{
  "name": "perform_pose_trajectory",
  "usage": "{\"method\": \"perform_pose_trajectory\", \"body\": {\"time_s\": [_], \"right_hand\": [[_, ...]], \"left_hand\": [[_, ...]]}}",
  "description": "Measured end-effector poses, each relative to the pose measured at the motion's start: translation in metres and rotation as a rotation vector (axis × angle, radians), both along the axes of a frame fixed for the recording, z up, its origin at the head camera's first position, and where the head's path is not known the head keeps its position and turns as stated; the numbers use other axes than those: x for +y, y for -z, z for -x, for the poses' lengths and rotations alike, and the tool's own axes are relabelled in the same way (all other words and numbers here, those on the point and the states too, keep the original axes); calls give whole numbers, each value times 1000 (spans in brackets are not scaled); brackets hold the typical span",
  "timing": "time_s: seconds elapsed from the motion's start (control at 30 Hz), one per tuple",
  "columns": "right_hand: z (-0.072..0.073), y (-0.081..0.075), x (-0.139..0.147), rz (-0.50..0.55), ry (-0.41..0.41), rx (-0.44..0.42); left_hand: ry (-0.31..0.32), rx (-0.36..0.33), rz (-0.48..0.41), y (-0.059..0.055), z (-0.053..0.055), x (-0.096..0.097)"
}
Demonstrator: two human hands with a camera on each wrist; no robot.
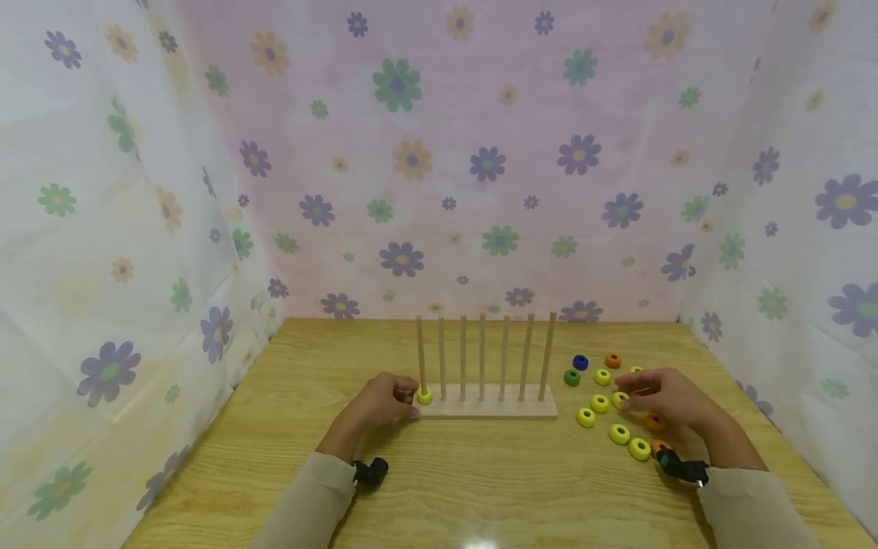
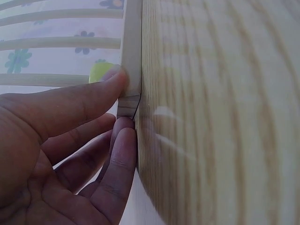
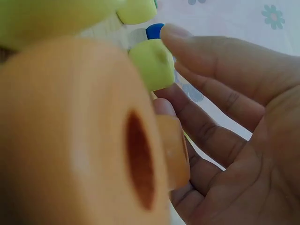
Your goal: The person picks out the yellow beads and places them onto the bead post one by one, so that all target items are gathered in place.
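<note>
At the left end of a wooden peg rack (image 1: 487,412), my left hand (image 1: 380,399) grips the base. Its thumb lies along the front edge and its fingertips meet the end face in the left wrist view. A yellow ring (image 1: 424,397) sits around the bottom of the leftmost peg, beside that thumb. My right hand (image 1: 668,398) reaches over loose rings at the right, fingers bent and apart. Thumb and fingertips stand around another yellow ring (image 3: 149,65). An orange ring (image 3: 174,150) lies below those fingers, and a larger-looking orange ring (image 3: 75,122) fills the near foreground.
Several more yellow rings (image 1: 620,434), a blue ring (image 1: 580,362), a green ring (image 1: 572,377) and a far orange ring (image 1: 613,360) lie right of the rack. The wood-grain table (image 1: 473,473) is enclosed by flowered cloth (image 1: 439,152) on three sides.
</note>
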State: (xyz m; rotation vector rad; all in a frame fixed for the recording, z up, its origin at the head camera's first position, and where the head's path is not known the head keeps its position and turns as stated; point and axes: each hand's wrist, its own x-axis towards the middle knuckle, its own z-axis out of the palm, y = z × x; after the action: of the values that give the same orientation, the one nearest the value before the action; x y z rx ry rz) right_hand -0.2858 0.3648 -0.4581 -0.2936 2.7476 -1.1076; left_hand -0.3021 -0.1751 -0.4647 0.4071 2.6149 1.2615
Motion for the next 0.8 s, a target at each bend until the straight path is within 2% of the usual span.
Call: {"method": "perform_pose_trajectory", "body": {"time_s": [0.2, 0.8], "right_hand": [[4, 5, 2, -28, -6, 9], [5, 6, 2, -62, 4, 22]], "left_hand": [[8, -3, -18, 1, 1, -1], [-7, 3, 7, 1, -1, 0]]}}
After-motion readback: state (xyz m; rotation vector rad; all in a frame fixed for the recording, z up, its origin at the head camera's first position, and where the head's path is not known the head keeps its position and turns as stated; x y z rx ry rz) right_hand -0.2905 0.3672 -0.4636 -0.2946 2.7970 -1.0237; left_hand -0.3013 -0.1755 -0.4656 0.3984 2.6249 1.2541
